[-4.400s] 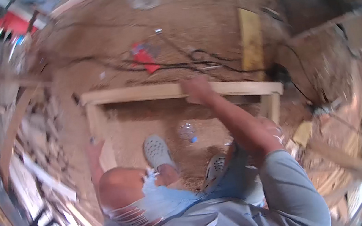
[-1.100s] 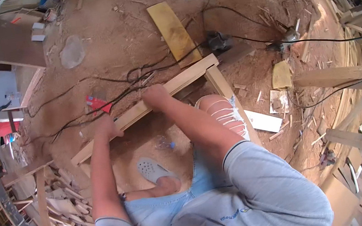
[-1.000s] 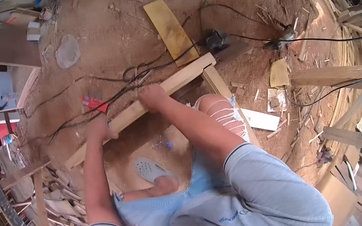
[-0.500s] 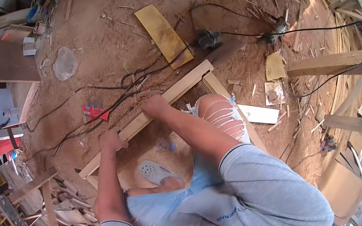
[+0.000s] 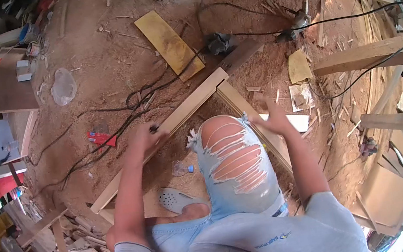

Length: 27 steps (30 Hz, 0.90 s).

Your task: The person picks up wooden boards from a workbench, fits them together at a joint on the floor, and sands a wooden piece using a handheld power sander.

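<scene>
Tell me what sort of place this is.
Probably a rough woodworking shop: there's a wooden frame with a joined corner, wood scraps heaped toward the left, and black cords strewn across the littered floor.

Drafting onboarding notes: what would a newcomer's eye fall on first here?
Probably the ripped jeans at the centre, the knee showing through, just below the corner of the pale wooden frame. The left hand is at the frame's far side; the right hand, blurred, is by its right side. Next, the yellow board on the ground beyond.
</scene>
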Available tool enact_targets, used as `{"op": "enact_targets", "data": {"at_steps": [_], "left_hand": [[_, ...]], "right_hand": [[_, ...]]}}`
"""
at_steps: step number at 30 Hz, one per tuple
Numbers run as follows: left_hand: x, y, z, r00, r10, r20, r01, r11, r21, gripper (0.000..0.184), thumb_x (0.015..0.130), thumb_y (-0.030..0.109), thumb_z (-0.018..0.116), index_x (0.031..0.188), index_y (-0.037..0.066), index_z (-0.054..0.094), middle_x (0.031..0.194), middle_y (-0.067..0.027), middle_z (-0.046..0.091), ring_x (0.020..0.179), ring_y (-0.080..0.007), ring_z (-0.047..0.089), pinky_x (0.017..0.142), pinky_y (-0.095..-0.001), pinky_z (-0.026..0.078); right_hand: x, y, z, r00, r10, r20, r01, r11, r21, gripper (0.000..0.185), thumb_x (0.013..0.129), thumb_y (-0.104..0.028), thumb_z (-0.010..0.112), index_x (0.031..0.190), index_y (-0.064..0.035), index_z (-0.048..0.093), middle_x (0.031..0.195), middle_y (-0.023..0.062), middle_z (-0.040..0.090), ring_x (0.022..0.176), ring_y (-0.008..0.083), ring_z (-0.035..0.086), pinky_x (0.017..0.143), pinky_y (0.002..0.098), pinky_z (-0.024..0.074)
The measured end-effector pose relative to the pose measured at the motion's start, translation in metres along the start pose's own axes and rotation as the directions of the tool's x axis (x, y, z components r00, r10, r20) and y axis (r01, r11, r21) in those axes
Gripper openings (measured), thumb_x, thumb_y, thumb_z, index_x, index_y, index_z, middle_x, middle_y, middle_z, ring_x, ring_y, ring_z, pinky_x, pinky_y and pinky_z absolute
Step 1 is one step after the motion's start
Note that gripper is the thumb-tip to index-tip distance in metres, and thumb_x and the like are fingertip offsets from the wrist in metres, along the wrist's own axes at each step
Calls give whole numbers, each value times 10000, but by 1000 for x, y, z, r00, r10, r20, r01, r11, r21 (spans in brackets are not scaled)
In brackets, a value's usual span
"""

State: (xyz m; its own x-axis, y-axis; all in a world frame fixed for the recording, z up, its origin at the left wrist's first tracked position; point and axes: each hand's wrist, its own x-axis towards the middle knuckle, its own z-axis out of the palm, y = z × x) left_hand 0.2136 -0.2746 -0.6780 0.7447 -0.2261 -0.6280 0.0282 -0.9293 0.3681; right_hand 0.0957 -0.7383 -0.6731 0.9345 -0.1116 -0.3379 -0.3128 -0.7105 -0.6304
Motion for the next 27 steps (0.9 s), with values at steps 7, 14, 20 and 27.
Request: {"op": "enact_targets", "data": {"at_steps": [7,14,20,27], "left_hand": [[38,79,3,961,174,-216,-215,959,-186,496,936,508,760,1032,22,755,900,-221,754,853,-347,739,771,-426,554],[-26,158,-22,898,301,321,-79,828,-555,201,974,203,779,1024,10,753,863,14,703,809,-76,604,755,-302,516],[-12,157,-26,855,357,377,-136,854,-502,210,974,180,765,1035,-17,727,893,0,709,828,-79,617,771,-292,521],[1,163,-26,843,329,427,-111,881,-460,240,962,221,772,1004,-6,703,890,-17,698,838,-96,616,780,-305,521]], "right_hand": [[-49,21,77,930,301,-211,-349,905,-245,631,723,-284,917,1231,-103,589,1076,150,722,1041,382,713,900,510,574],[-49,29,80,931,275,-238,-337,899,-280,638,715,-361,958,1161,-98,586,1047,143,706,1017,375,706,859,508,569],[-48,25,77,926,283,-248,-348,896,-275,634,706,-367,962,1143,-90,595,1029,143,704,1007,365,706,862,494,569],[-47,20,74,932,281,-228,-345,880,-328,621,711,-378,944,1146,-89,609,1012,133,703,992,352,706,863,484,571]]}}
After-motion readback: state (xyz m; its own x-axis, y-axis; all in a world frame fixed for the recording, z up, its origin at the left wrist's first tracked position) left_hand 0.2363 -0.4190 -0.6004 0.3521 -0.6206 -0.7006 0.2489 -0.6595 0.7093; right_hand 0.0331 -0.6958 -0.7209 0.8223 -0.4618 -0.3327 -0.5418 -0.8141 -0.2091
